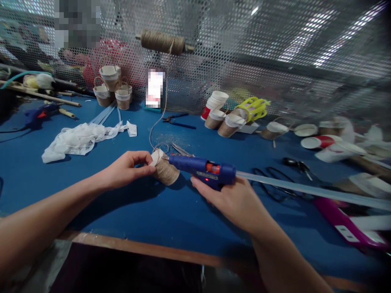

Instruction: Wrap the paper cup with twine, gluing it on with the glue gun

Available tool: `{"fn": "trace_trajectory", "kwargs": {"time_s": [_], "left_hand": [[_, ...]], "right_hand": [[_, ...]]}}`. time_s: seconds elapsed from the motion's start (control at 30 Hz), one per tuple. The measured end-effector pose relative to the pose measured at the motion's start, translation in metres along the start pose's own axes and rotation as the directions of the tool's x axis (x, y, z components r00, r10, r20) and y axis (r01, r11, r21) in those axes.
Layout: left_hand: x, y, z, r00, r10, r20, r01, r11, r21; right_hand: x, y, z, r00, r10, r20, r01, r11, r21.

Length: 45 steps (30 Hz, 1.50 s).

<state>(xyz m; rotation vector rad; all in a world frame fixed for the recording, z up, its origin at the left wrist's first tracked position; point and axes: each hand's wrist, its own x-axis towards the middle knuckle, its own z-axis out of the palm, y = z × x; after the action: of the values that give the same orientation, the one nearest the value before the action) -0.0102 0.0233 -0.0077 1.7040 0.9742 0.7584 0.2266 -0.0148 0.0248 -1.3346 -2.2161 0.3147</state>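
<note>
My left hand (pixel 131 169) pinches the pale rim of a small cup wrapped in brown twine (pixel 167 171), which lies tilted just above the blue table. In my right hand (pixel 236 199) is a blue glue gun (pixel 201 169) with a red light on its side and a long clear glue stick (pixel 305 189) sticking out of its back. Its nozzle meets or nearly meets the cup near the rim. From the cup, a strand of twine runs up to a twine spool (pixel 162 42) on the mesh wall.
White lace (pixel 79 140) lies at left, below three small baskets (pixel 111 77). Pliers (pixel 180 122) and scissors (pixel 181 149) lie beyond the cup. Several cups (pixel 231 124) stand back right; a purple power strip (pixel 342 224) and black cable are at right. A second glue gun (pixel 36 116) rests far left.
</note>
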Motion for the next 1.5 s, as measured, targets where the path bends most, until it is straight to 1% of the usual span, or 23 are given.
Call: {"fn": "trace_trajectory", "kwargs": {"time_s": [0.17, 0.37, 0.53, 0.63, 0.73, 0.8, 1.0, 1.1, 1.2, 1.3, 1.43, 1.5], "left_hand": [[-0.001, 0.004, 0.001, 1.000, 0.010, 0.001, -0.010, 1.000, 0.010], [-0.001, 0.003, 0.002, 1.000, 0.001, -0.008, -0.001, 1.000, 0.016], [-0.001, 0.004, 0.002, 1.000, -0.014, -0.012, 0.014, 1.000, 0.017], [-0.002, 0.004, 0.003, 1.000, -0.022, -0.014, 0.023, 0.999, 0.032], [-0.002, 0.004, 0.003, 0.999, -0.031, -0.019, 0.032, 0.999, 0.039], [-0.002, 0.004, 0.003, 0.999, -0.029, -0.020, 0.030, 0.999, 0.035], [-0.002, 0.006, 0.004, 0.999, -0.022, -0.029, 0.022, 1.000, 0.009], [-0.001, 0.005, 0.004, 0.999, -0.026, -0.034, 0.027, 1.000, 0.009], [-0.001, 0.004, 0.004, 0.999, -0.024, -0.043, 0.025, 0.999, 0.024], [-0.001, 0.004, 0.004, 0.999, -0.011, -0.039, 0.013, 0.999, 0.051], [-0.003, 0.005, 0.002, 1.000, 0.001, -0.025, 0.001, 0.996, 0.086], [-0.003, 0.005, 0.002, 1.000, 0.008, -0.026, -0.006, 0.996, 0.094]], "right_hand": [[-0.001, -0.003, 0.001, 0.999, -0.013, 0.035, 0.013, 1.000, 0.008], [0.000, -0.013, 0.006, 0.999, 0.034, -0.031, -0.033, 0.999, 0.042], [-0.001, -0.013, 0.007, 0.997, 0.083, -0.004, -0.082, 0.990, 0.113], [-0.003, -0.012, 0.007, 0.997, 0.059, -0.039, -0.056, 0.996, 0.072], [-0.002, -0.012, 0.007, 0.999, 0.038, -0.004, -0.037, 0.998, 0.042], [-0.001, -0.012, 0.007, 0.999, 0.045, 0.010, -0.045, 0.998, 0.045], [-0.002, -0.014, 0.007, 0.997, 0.081, -0.020, -0.079, 0.993, 0.089], [-0.004, -0.015, 0.008, 0.997, 0.079, -0.019, -0.077, 0.994, 0.075], [-0.004, -0.016, 0.006, 0.997, 0.076, 0.012, -0.077, 0.996, 0.039], [-0.001, -0.018, 0.003, 0.996, 0.085, -0.011, -0.084, 0.996, 0.030], [0.002, -0.020, 0.000, 0.995, 0.096, 0.033, -0.097, 0.995, 0.023], [0.001, -0.020, 0.001, 0.993, 0.111, 0.030, -0.112, 0.993, 0.034]]}}
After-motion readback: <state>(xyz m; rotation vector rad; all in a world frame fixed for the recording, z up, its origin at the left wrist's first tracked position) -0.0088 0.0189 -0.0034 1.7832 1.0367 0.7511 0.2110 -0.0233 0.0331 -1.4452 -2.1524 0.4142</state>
